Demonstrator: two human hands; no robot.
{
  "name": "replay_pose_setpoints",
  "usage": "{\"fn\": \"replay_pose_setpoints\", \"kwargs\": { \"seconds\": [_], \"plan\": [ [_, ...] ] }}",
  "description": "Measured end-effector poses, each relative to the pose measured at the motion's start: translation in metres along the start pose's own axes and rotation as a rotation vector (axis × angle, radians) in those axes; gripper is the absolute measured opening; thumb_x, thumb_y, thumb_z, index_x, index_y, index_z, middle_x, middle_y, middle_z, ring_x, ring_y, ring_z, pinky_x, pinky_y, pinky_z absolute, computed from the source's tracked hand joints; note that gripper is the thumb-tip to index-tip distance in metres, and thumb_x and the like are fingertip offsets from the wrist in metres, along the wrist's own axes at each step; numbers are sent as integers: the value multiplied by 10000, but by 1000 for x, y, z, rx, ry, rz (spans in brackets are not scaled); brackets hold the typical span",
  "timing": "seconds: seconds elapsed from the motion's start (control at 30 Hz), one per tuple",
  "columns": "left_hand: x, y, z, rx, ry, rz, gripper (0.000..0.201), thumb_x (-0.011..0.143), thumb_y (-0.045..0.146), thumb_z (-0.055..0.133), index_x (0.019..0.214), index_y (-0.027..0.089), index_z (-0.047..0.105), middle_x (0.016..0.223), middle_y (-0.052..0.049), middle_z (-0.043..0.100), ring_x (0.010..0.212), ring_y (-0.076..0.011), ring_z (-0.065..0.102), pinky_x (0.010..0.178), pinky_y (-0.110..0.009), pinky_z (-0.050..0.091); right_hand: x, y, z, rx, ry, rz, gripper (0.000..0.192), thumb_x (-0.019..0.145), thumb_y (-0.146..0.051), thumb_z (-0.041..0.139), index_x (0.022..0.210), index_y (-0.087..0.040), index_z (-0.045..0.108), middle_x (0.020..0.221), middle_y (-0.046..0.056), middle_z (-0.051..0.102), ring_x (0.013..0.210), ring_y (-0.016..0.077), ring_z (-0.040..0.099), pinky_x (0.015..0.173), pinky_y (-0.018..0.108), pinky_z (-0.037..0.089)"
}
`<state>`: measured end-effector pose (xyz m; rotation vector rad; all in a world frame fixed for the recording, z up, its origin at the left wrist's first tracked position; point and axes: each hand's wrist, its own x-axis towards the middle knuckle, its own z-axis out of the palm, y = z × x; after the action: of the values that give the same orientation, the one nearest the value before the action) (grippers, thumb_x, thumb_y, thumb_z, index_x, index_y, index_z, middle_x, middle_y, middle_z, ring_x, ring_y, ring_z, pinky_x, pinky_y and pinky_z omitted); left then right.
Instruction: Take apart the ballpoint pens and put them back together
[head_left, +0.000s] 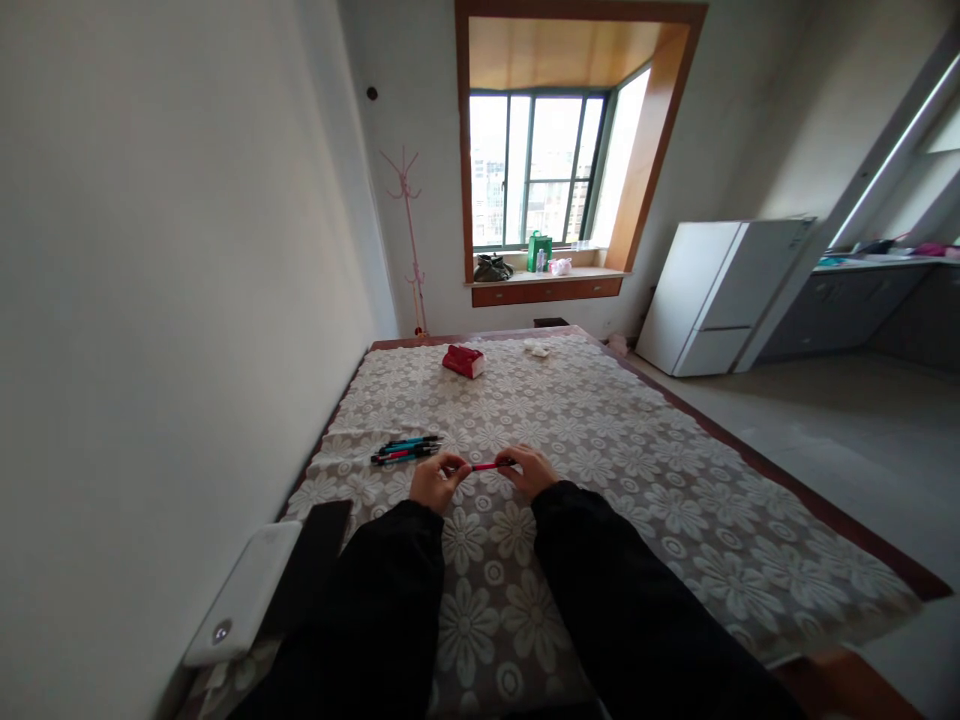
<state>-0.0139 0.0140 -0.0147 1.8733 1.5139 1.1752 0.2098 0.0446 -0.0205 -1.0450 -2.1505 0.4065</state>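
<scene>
1. My left hand point(437, 480) pinches one end of the pink pen point(487, 466); my right hand point(531, 468) pinches the other.
2. Pen lies level, long axis left-right, just above the floral tablecloth point(600, 440).
3. Spare pens point(406, 449) near my left hand.

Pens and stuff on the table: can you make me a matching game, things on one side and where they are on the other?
Things:
1. pink pen
2. pen pile
3. red pack
4. green bag

Places:
A. on the windowsill
B. at the far end of the table
C. held between left hand and right hand
D. lying on the table, just left of the left hand

Pairs: 1-C, 2-D, 3-B, 4-A
</scene>
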Motion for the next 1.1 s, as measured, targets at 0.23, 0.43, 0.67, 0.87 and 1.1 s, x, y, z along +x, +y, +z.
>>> {"fn": "replay_pose_setpoints", "kwargs": {
  "seconds": [0.23,0.43,0.67,0.87,1.1],
  "plan": [
    [1,5,-17,406,72,-2,151,834,247,565,930,219,678,902,-42,698,824,-191,591,767,-295,441,-5,70,-50,-303,263,372,166,825,-199,595,889,-251,739,966,58,679,967,245,572,855,388,389],
    [5,0,-36,758,88,-110,313,741,72,524,978,238,644,1033,-72,640,1016,-266,540,846,-360,402,-12,99,-59,-441,251,614,174,806,-228,624,893,-299,757,1108,65,632,1071,310,510,899,490,310],
    [6,-9,-38,821,68,-201,294,820,154,514,1086,227,615,1087,-105,618,1049,-287,508,854,-398,387,-11,91,-53,-408,289,475,240,785,-196,609,977,-278,727,1070,70,622,1042,274,506,851,415,344],
    [6,-12,-39,813,48,-202,227,832,178,529,1034,223,623,1065,-98,620,1043,-286,509,850,-395,394,-11,86,-53,-417,353,467,261,763,-172,587,967,-261,724,1066,77,630,1032,280,500,827,404,336],
    [9,-13,-42,811,93,-199,329,815,157,538,1123,252,607,1149,-94,587,1085,-280,491,860,-394,394,-6,73,-57,-416,435,335,207,809,-192,552,933,-238,711,1061,60,646,1028,251,521,883,393,311]
  ]
}}
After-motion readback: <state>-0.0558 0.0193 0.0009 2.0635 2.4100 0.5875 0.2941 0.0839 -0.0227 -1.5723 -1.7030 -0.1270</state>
